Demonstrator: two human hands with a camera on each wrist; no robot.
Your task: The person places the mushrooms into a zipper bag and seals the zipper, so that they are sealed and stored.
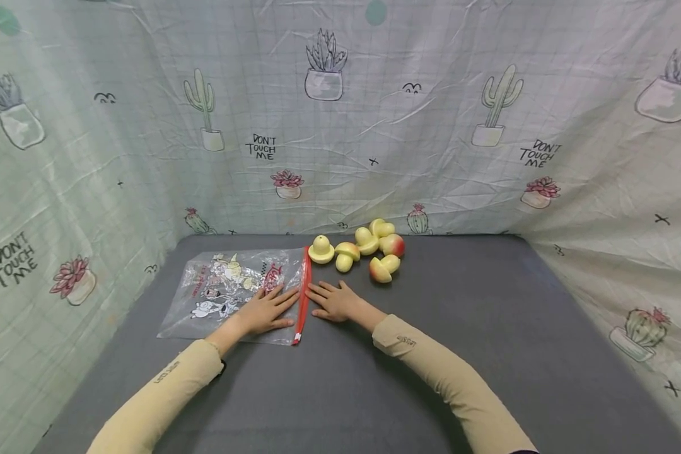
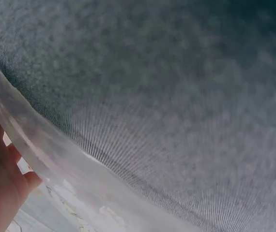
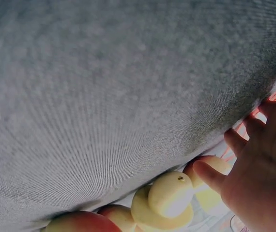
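Note:
A clear plastic zip bag (image 1: 187,296) with cartoon prints lies flat, its red zipper edge (image 1: 305,284) facing right and a white slider (image 1: 297,338) at the near end. My left hand (image 1: 267,310) rests on the bag with fingers spread, fingertips close to the zipper. On the other side, my right hand (image 1: 337,302) lies palm down with extended fingers, its fingertips right at the red strip. Beyond it sit several yellow mushroom-shaped pieces (image 1: 321,250), some blushed red. In the right wrist view, one such piece (image 3: 172,194) shows beside the thumb.
Dark grey cloth (image 1: 459,302) covers the table. A pale curtain (image 1: 369,126) printed with cacti hangs behind it and along both sides. The mushroom-shaped pieces (image 1: 383,269) cluster near the back edge, right of the bag.

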